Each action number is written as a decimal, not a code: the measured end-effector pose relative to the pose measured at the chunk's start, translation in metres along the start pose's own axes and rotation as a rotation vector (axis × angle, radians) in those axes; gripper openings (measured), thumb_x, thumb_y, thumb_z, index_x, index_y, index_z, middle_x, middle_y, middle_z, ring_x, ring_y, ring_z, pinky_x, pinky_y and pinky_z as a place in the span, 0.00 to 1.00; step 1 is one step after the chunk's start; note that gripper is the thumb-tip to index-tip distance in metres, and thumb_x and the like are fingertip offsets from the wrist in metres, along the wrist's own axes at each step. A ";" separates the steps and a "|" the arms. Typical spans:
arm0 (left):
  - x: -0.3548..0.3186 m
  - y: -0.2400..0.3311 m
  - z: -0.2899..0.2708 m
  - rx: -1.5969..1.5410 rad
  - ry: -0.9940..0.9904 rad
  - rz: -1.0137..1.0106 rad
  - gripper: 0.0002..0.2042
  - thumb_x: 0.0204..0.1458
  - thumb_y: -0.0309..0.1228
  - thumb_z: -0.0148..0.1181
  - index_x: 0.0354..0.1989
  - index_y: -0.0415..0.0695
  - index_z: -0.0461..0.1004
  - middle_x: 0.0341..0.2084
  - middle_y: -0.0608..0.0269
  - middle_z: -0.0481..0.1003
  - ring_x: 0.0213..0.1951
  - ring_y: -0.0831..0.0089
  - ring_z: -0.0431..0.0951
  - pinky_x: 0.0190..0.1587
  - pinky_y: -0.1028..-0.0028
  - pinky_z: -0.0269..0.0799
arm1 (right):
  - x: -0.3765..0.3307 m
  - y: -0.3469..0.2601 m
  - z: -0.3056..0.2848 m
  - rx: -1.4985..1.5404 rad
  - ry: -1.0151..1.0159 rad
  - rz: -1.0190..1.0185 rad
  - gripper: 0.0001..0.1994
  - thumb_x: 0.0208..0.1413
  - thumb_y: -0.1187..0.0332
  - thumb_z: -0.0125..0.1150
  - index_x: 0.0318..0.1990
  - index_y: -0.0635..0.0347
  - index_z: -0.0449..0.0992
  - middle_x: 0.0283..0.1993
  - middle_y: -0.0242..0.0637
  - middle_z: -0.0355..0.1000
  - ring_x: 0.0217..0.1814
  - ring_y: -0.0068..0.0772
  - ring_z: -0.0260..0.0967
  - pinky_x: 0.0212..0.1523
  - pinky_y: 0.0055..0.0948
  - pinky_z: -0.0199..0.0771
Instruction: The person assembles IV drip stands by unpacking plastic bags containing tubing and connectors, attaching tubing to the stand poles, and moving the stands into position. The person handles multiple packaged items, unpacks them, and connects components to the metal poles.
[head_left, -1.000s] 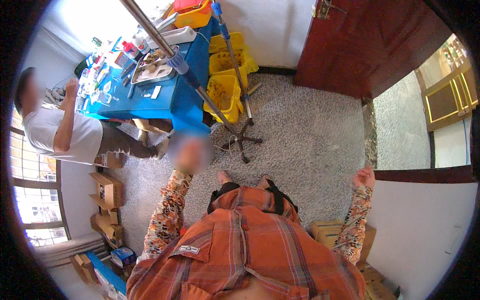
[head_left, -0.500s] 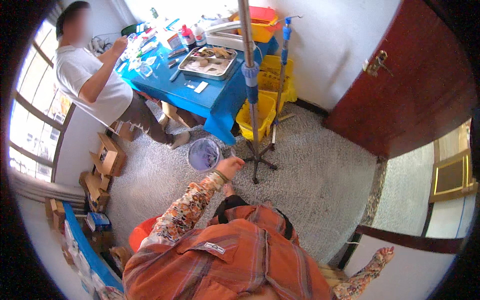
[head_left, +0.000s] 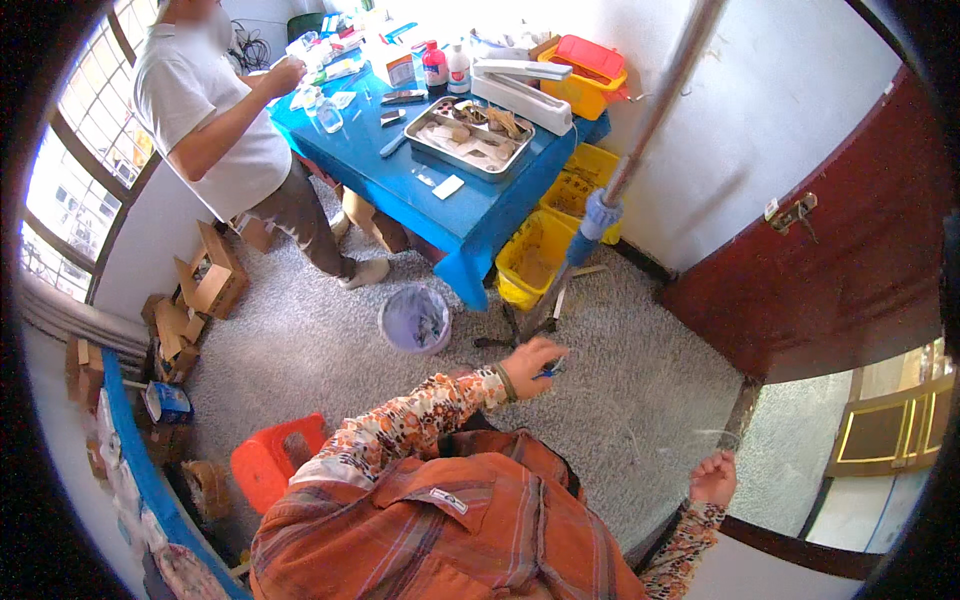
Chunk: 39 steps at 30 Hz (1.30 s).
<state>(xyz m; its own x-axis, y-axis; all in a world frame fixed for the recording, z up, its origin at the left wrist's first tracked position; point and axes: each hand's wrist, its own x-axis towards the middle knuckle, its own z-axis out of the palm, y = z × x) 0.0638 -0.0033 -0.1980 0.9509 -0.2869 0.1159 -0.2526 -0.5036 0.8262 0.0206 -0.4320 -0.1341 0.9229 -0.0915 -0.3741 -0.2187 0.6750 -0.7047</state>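
Tripod stand (head_left: 590,215) legs lie just beyond the left hand (head_left: 532,366), whose fingers are closed on a small blue object; the right hand (head_left: 714,478) is loosely curled, empty. The stand should be gripped low and steadied.

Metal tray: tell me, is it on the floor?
No, the metal tray sits on the blue table, well above the floor.

The left hand (head_left: 530,365) swung forward from the person's side to a small blue thing beside the stand's foot (head_left: 520,325). The right hand (head_left: 713,478) dropped low beside the hip. The view turned toward the bench (head_left: 440,210).
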 end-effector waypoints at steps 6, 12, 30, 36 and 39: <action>0.034 -0.125 -0.114 0.308 0.463 -0.103 0.19 0.34 0.31 0.58 0.38 0.42 0.67 0.35 0.51 0.67 0.40 0.55 0.65 0.44 0.65 0.61 | 0.002 0.052 0.105 0.093 0.090 0.111 0.05 0.42 0.72 0.49 0.22 0.52 0.59 0.18 0.27 0.55 0.13 0.22 0.47 0.11 0.22 0.49; 0.091 -0.227 -0.222 0.595 0.649 -0.401 0.18 0.35 0.35 0.58 0.37 0.47 0.68 0.37 0.55 0.65 0.42 0.55 0.63 0.43 0.63 0.63 | 0.000 0.094 0.153 0.117 0.060 0.134 0.05 0.51 0.64 0.45 0.29 0.49 0.68 0.13 0.24 0.51 0.08 0.19 0.43 0.06 0.21 0.43; 0.095 -0.215 -0.215 -0.071 0.339 -0.481 0.11 0.41 0.37 0.56 0.28 0.43 0.69 0.20 0.59 0.72 0.25 0.71 0.73 0.28 0.72 0.68 | 0.015 0.173 0.223 -0.147 0.200 0.183 0.07 0.52 0.62 0.48 0.32 0.54 0.63 0.16 0.25 0.52 0.13 0.19 0.47 0.13 0.21 0.48; 0.029 -0.045 -0.117 -0.863 -0.156 -0.552 0.09 0.48 0.33 0.51 0.33 0.41 0.66 0.23 0.66 0.70 0.22 0.78 0.72 0.23 0.79 0.68 | 0.031 0.194 0.243 -0.481 -0.070 0.159 0.07 0.48 0.70 0.52 0.36 0.57 0.69 0.20 0.25 0.59 0.17 0.16 0.54 0.17 0.17 0.53; 0.022 -0.020 -0.068 -0.724 -0.200 -0.529 0.08 0.48 0.33 0.50 0.31 0.40 0.66 0.21 0.65 0.70 0.20 0.78 0.72 0.21 0.78 0.67 | 0.033 0.201 0.248 -0.835 -0.216 -0.028 0.09 0.47 0.70 0.53 0.37 0.59 0.72 0.22 0.26 0.62 0.20 0.15 0.56 0.20 0.15 0.55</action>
<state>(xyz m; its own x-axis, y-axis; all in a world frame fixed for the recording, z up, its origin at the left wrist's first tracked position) 0.1013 0.0555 -0.1744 0.8450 -0.3343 -0.4174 0.4442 0.0042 0.8959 0.0854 -0.1175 -0.1386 0.9528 0.0984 -0.2872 -0.2786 -0.0923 -0.9560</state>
